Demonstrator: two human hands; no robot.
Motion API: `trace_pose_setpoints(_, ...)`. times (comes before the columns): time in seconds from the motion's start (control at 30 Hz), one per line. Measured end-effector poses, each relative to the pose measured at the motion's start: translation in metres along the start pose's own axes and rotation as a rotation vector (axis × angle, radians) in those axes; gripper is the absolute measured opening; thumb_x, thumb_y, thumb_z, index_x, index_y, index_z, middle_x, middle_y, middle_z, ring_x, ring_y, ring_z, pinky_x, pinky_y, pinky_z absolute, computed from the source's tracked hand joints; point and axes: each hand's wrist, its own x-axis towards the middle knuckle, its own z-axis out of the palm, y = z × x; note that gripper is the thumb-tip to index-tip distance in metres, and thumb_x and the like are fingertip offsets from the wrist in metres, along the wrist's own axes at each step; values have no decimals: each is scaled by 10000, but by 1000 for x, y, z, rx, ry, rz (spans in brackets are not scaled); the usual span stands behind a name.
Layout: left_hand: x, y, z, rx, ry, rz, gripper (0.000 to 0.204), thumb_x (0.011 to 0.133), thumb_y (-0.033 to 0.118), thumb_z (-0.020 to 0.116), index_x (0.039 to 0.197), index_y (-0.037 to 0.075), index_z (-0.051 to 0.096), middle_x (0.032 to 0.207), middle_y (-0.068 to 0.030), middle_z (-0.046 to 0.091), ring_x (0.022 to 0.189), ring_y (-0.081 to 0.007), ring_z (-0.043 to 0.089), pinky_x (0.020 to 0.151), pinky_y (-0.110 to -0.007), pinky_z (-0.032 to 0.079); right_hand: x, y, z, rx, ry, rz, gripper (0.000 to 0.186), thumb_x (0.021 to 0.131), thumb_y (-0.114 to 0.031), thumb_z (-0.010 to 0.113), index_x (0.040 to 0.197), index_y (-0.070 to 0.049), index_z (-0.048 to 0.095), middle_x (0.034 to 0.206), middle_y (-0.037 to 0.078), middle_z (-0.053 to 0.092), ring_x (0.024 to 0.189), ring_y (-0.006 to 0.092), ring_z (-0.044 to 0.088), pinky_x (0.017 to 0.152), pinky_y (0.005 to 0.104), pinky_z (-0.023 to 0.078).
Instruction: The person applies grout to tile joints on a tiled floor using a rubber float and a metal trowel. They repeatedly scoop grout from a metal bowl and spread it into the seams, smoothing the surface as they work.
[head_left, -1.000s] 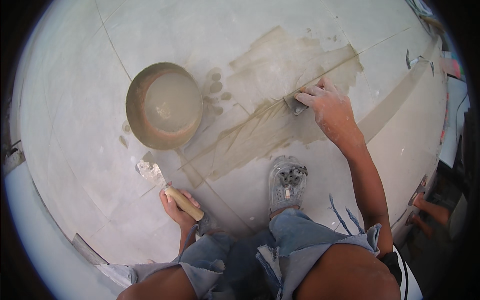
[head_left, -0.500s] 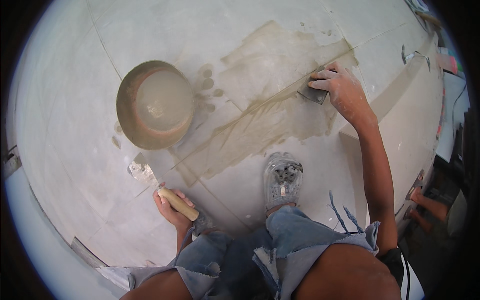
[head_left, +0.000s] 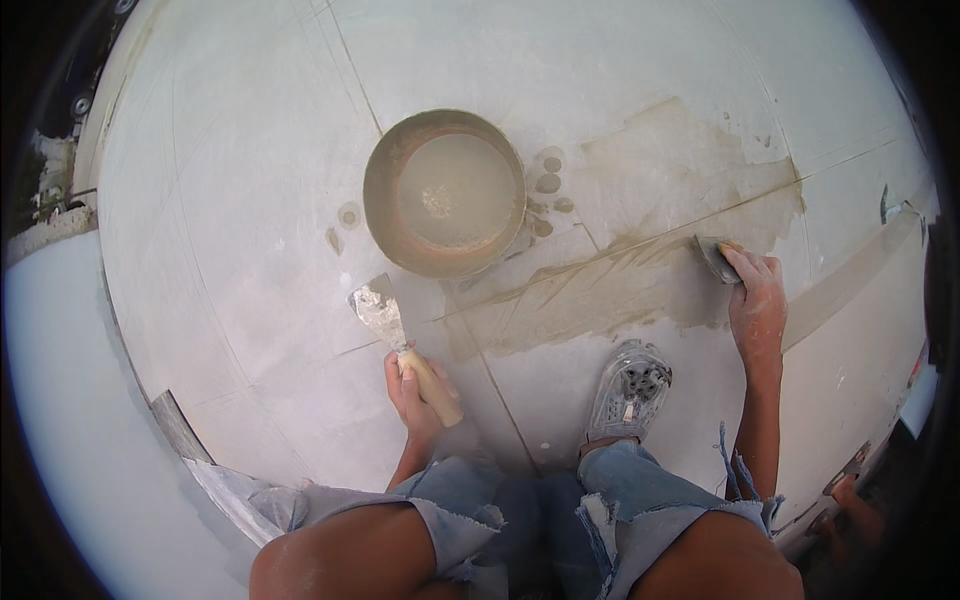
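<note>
My left hand (head_left: 412,402) is closed round the wooden handle of a putty knife (head_left: 380,308), its metal blade smeared with paste and pointing away from me. My dusty right hand (head_left: 760,305) grips a dark, flat spreader (head_left: 716,258), tilted against the floor just on my side of a tile joint. Around it lies a wet grey-brown smear (head_left: 560,305), streaked along the joint. A round pan (head_left: 375,195) stands beyond the putty knife, with greyish, soupy grout (head_left: 460,190) inside.
Large pale tiles (head_left: 260,150) cover the floor, with drips (head_left: 548,183) beside the pan. My clog-shod foot (head_left: 630,390) stands close to the smear. A raised pale ledge (head_left: 860,370) runs along the right. Far right, partly cut off, are another person's feet (head_left: 850,490).
My view has swung left, so everything sits further right. My right hand has drawn the spreader slightly nearer to me, off the joint, and turned it. My left hand still holds the putty knife.
</note>
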Motion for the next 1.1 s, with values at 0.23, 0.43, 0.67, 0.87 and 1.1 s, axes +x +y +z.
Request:
trace_pose_setpoints(0.23,-4,5,10,-52,21,-71,459,1148,386,430,1459,49,405,863,-147,622,563,-192,603,498,-335,528,-53,-64,15,454,-28,25,514,783,170,581,1258,26,713,1242,184,741,1117,372,667,909,426,565)
trace_pose_setpoints(0.43,-4,22,20,-78,54,-116,402,1172,346,409,1454,59,398,913,-146,628,605,-190,603,541,-334,528,-74,-87,34,584,60,-64,349,892,89,657,1234,44,711,1151,213,749,998,371,713,868,402,578)
trace_pose_setpoints(0.67,0,36,51,-161,104,-27,370,1169,319,409,1423,50,396,1023,-144,605,656,-182,612,566,-324,539,-74,-108,48,789,-77,176,221,991,-88,742,1128,78,693,942,224,724,824,297,712,780,377,560)
trace_pose_setpoints(0.87,51,69,56,-175,165,24,309,1078,180,659,1264,38,457,968,-78,587,673,-133,596,568,-295,532,-51,-137,41,745,-93,45,217,991,-121,762,974,65,652,811,198,670,676,277,622,654,388,516)
trace_pose_setpoints(1.1,144,104,67,63,61,28,358,965,174,832,1060,54,509,927,-59,613,713,-116,636,565,-281,575,-20,-159,26,748,-32,-132,215,978,-117,781,965,59,656,789,188,654,648,260,595,627,370,500)
